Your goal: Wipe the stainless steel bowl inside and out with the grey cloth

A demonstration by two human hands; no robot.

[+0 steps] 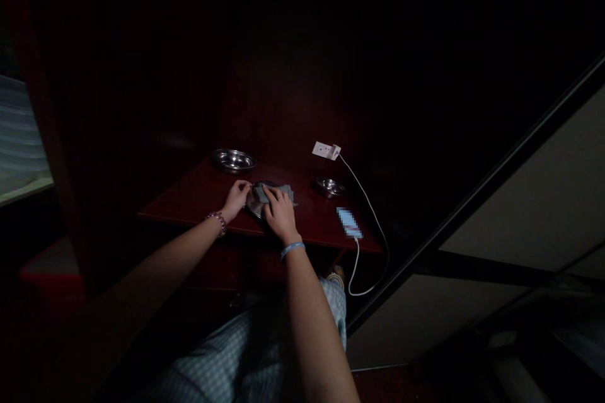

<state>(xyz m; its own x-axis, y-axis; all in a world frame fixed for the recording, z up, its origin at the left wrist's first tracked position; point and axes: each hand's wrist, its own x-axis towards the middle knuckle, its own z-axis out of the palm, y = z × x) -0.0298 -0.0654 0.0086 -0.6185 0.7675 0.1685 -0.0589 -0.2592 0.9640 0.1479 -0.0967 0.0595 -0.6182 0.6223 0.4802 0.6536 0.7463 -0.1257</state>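
On the dark red desk top, a round metal dish lies partly covered by my hands. My left hand pinches the dish's left rim between thumb and fingers. With my right hand I press a grey cloth against the dish, the fingers closed over the cloth. Much of the dish is hidden under the cloth and my right hand. A larger shiny metal bowl sits behind my left hand, and a smaller metal bowl stands off to the right.
A phone lies near the desk's front right edge, with a white cable running to a wall socket. The cable loops below the desk edge. Dark panels enclose the desk. My lap in checked cloth is below.
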